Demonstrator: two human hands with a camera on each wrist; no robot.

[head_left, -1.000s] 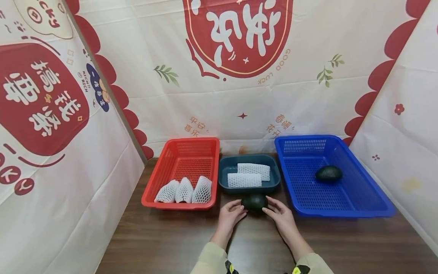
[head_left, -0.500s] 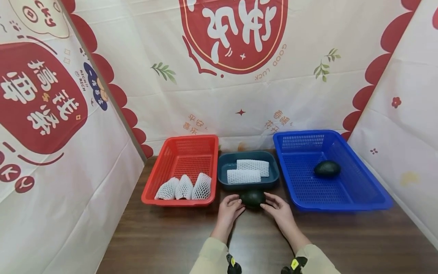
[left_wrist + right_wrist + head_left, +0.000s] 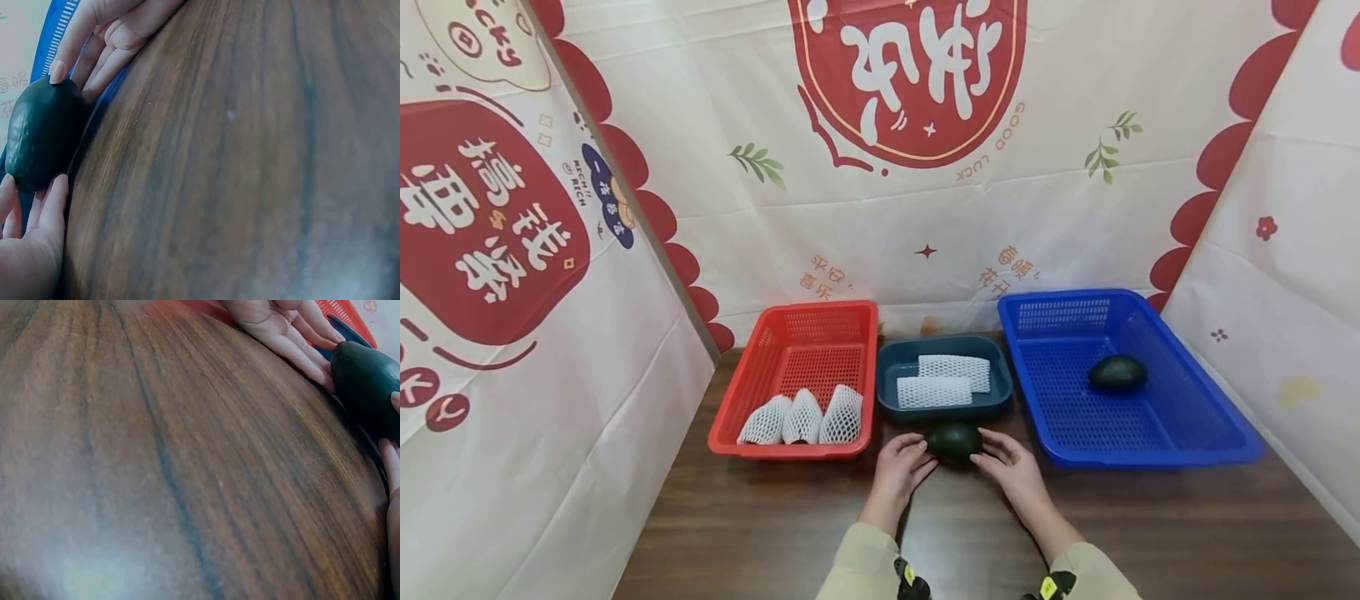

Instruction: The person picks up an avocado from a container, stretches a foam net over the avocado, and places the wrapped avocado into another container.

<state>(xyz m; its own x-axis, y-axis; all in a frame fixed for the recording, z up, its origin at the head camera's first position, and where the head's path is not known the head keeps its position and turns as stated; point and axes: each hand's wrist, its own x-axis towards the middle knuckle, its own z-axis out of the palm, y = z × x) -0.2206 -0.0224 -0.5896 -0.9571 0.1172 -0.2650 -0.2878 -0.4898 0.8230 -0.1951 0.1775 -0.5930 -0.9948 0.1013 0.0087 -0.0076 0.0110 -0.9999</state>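
A dark green avocado (image 3: 953, 442) is held between both hands just in front of the teal tray (image 3: 891, 410). My left hand (image 3: 895, 473) grips its left end with thumb and fingertips. The right hand (image 3: 1017, 475) pinches the opposite end the same way. Seen from the left wrist, the avocado (image 3: 44, 132) has smooth, slightly bumpy skin; the right wrist view shows the avocado (image 3: 367, 387) only in part, at the frame's edge. Inside the tray lie two flat white foam net sleeves, a front sleeve (image 3: 934, 392) and a rear sleeve (image 3: 958, 367).
On the left, a red basket (image 3: 718, 433) contains three pieces in white foam nets (image 3: 802, 417) along its near side. To the right, a blue basket (image 3: 1157, 457) holds another avocado (image 3: 1117, 372). Printed cloth (image 3: 865, 200) walls off the back and sides of the wooden table (image 3: 760, 533).
The head view has shifted slightly. Both hands keep hold of the avocado in nearly the same place, and the baskets and tray have stayed put.
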